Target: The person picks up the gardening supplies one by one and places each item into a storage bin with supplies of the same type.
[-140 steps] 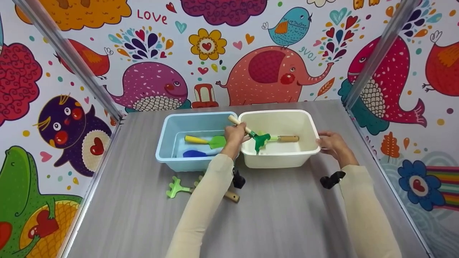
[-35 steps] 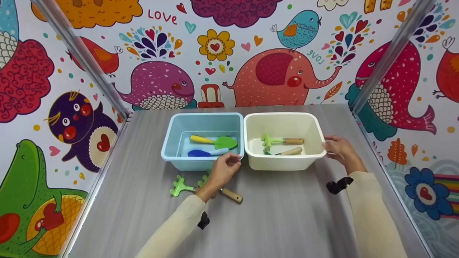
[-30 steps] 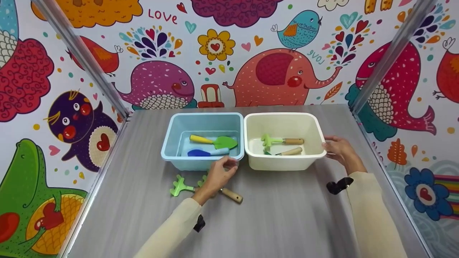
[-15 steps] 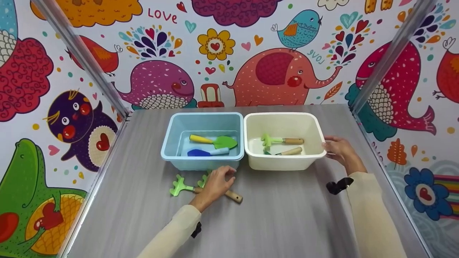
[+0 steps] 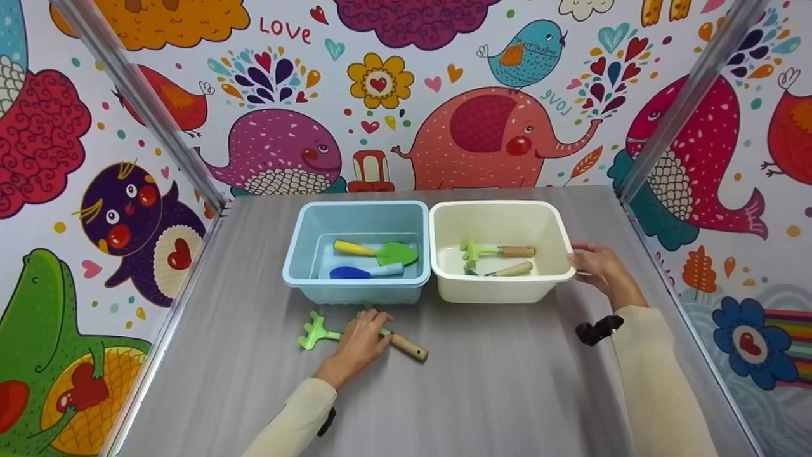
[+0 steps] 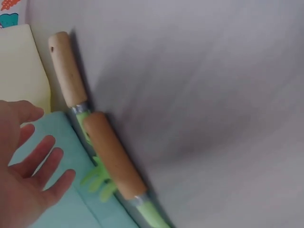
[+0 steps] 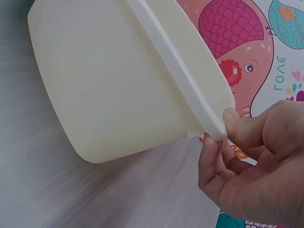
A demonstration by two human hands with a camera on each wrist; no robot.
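Two light-green hand rakes with wooden handles lie crossed on the table in front of the bins: one rake points left, the other rake has its handle toward the right. Over them hovers my left hand, fingers relaxed and spread, hiding part of both. In the left wrist view this hand holds nothing and sits beside the wooden handles. My right hand pinches the right rim of the cream bin; the right wrist view shows thumb and fingers on the rim.
Left of the cream bin stands a light-blue bin holding a green trowel with yellow handle and a blue trowel. Inside the cream bin lie a light-green rake and a wooden-handled dark-green tool. Patterned walls surround the grey table.
Earlier my left hand held a dark-green rake over the cream bin; that tool now lies inside it. The left hand has come back toward the two rakes. My right hand stays at the rim.
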